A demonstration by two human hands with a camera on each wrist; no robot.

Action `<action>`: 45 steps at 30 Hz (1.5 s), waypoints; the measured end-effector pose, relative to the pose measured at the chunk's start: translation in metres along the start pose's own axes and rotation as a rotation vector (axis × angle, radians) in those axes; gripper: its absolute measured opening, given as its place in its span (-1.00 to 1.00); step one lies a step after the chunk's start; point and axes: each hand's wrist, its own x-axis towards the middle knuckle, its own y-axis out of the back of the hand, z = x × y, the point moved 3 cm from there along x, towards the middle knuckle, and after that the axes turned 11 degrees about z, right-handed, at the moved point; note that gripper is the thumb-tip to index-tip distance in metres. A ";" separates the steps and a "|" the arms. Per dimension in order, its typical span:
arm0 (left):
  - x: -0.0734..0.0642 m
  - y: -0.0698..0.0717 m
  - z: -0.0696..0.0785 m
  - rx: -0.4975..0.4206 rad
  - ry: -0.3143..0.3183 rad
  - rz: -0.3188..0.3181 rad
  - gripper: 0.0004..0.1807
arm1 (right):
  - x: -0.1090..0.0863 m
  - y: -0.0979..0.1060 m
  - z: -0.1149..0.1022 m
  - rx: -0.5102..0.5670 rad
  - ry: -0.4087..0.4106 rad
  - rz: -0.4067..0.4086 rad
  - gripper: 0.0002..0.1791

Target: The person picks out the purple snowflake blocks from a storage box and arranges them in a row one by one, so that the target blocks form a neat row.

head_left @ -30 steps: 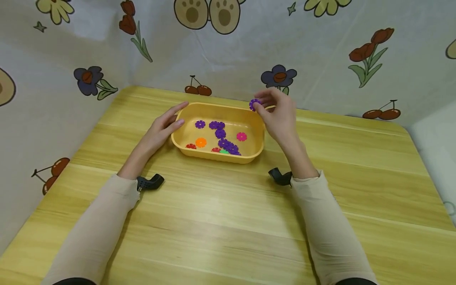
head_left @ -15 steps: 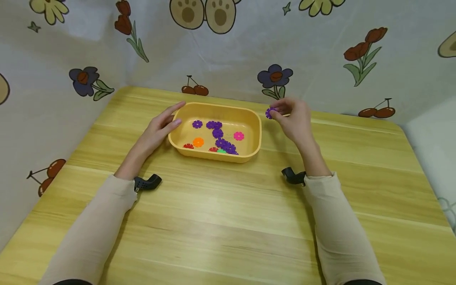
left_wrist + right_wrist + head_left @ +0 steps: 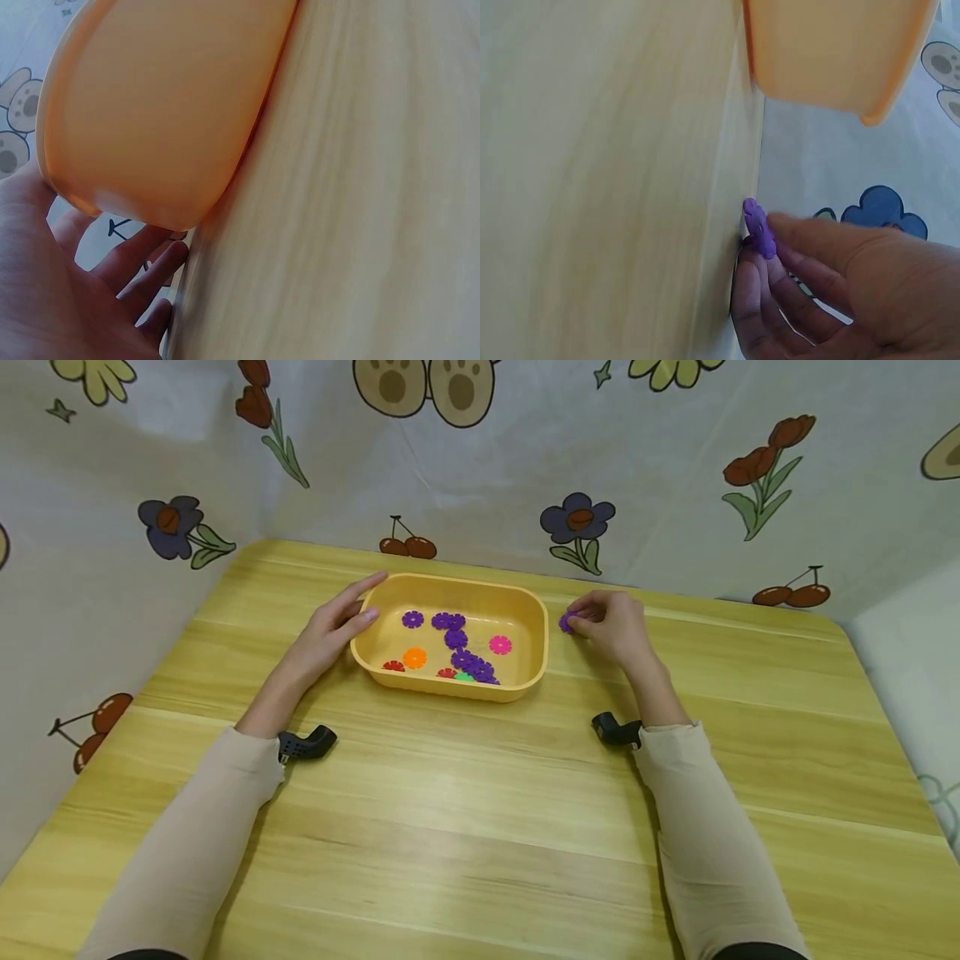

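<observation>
A yellow plastic basin (image 3: 450, 689) stands toward the back of the table. My left hand (image 3: 322, 639) holds its left end, the thumb over the rim and the other fingers spread along the outer wall (image 3: 165, 112) in the left wrist view. Just beyond the basin's right end, my right hand (image 3: 618, 628) pinches a purple snowflake-shaped plastic disc (image 3: 758, 229) between thumb and fingers, low over the table. Inside the basin lie several purple discs (image 3: 454, 638), plus a pink disc (image 3: 500, 645), an orange disc (image 3: 415, 658), red ones and a partly hidden green one.
The wood-grain table (image 3: 450, 827) reaches back to a hanging cloth (image 3: 480, 477) printed with flowers and cherries, which also runs along the left side. Black wrist-camera mounts (image 3: 309, 743) stick out at both cuffs.
My right hand has moved from over the basin's right rim to the right with the purple disc, then down toward the table. My left hand has stayed at the basin's left end.
</observation>
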 end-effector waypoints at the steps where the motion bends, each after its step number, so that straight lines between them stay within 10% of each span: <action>1: 0.000 0.000 0.000 -0.001 0.001 -0.001 -0.42 | 0.000 0.001 0.001 0.000 -0.001 -0.004 -0.81; 28: -0.001 0.001 0.003 0.014 -0.010 -0.001 -0.42 | 0.002 -0.001 -0.001 -0.019 0.031 -0.082 -0.70; 45: 0.000 0.000 0.005 0.004 -0.010 -0.001 -0.42 | 0.001 0.005 -0.018 0.029 0.158 0.120 -0.73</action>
